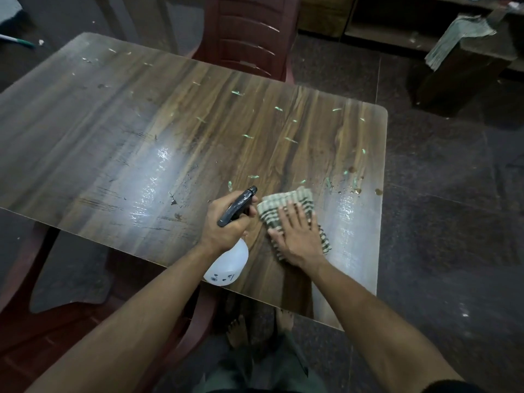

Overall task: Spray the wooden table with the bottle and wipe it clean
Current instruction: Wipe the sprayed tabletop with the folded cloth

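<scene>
Bottle (226,262) gripped in left hand (226,222) | right hand (297,236) flat, fingers spread, pressing cloth (283,202) on table (113,137)

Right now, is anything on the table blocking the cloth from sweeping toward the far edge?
Nothing solid. The right hand presses flat on the cloth; ahead of it the table shows only small pale scraps and droplets. The left hand holds the bottle beside the cloth, on its left, not in that path.
</scene>
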